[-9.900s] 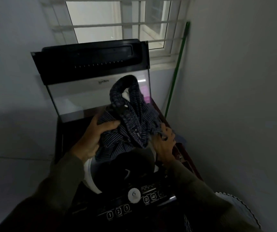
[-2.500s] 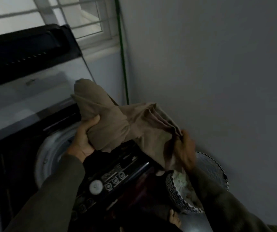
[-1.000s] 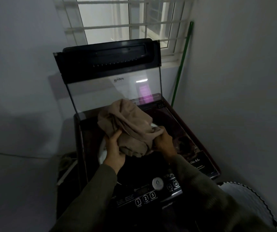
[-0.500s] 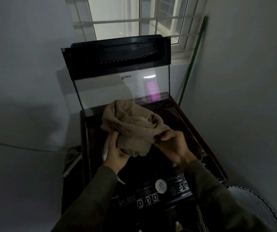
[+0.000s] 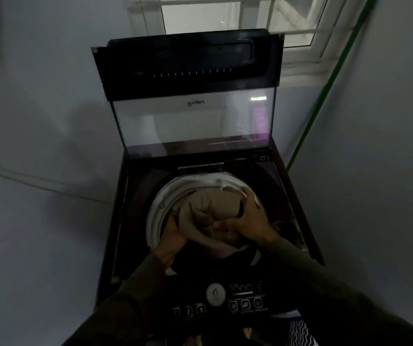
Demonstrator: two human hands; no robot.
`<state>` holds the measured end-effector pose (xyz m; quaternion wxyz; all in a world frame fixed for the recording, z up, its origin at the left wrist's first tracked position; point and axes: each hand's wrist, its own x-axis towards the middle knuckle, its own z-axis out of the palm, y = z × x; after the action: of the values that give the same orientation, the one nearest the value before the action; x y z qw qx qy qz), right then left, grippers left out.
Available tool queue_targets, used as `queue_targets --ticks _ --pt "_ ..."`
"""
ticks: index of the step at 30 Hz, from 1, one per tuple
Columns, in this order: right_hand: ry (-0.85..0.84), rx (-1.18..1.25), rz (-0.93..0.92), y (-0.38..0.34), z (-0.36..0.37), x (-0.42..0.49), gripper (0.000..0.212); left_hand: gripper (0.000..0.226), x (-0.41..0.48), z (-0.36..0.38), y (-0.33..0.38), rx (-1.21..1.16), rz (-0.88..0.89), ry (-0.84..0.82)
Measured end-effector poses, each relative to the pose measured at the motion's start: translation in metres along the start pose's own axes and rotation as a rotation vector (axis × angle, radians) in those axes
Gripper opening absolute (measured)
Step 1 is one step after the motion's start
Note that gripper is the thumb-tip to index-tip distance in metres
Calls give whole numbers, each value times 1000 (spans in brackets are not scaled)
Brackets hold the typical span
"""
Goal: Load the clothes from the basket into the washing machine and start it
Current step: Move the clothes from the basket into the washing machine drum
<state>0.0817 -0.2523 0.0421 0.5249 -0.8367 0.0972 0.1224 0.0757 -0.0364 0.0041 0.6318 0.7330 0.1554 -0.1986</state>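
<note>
A bundled tan garment (image 5: 210,208) sits low in the round mouth of the top-loading washing machine (image 5: 135,221). My left hand (image 5: 171,242) grips its left underside. My right hand (image 5: 246,222) clasps its right side and top. The machine's lid (image 5: 188,68) stands upright at the back. Its control panel (image 5: 215,299) with a round knob and several buttons runs along the front edge. A sliver of the patterned basket (image 5: 300,332) shows at the bottom right.
Grey walls close in on both sides. A green pole (image 5: 325,91) leans in the right corner beside a barred window (image 5: 237,13). A pale cable (image 5: 38,181) runs along the left wall.
Both hands have lowered the tan garment from above the machine down into the drum opening. The view has moved closer and more directly over the machine.
</note>
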Motion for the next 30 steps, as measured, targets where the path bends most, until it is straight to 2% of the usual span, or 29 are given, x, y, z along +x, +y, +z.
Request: queue_targets --ticks 2,3,5,6,7,8,10,12,14,15,19,20,23,26,30 --pt "-20 -2 89 14 5 4 147 91 2 2 -2 -88 -62 49" --pt "-44 -20 125 20 7 8 145 91 1 3 -3 -160 -97 11" --pt "-104 -124 177 31 15 14 132 72 2 1 -4 -314 -175 -94" --pt "-128 -180 198 35 19 16 125 59 3 1 -5 -382 -214 -92" --pt "-148 -209 223 38 25 17 120 53 6 1 -8 -439 -226 -81" --pt "-162 -206 248 43 30 19 116 57 11 1 -12 -444 -252 -48" --pt "-164 -157 277 51 43 22 112 68 18 6 -23 -223 -238 20" --pt "-137 -110 292 57 54 27 115 65 24 9 -35 -32 -187 104" --pt "-132 -119 290 62 65 35 121 62 34 8 -47 59 -183 109" --pt "-136 -148 300 66 69 41 118 61 41 7 -51 107 -173 98" --pt "-158 -229 420 84 84 63 84 48 67 1 -69 322 -135 -3" --pt "-160 -236 435 83 86 65 82 49 71 1 -69 357 -121 -27" --pt "-206 -266 414 83 93 69 100 59 85 0 -74 467 -88 -88" --pt "-199 -252 466 89 95 71 88 80 90 -4 -78 497 -48 -171" --pt "-221 -287 485 98 99 73 82 86 93 -7 -93 546 -1 -223"
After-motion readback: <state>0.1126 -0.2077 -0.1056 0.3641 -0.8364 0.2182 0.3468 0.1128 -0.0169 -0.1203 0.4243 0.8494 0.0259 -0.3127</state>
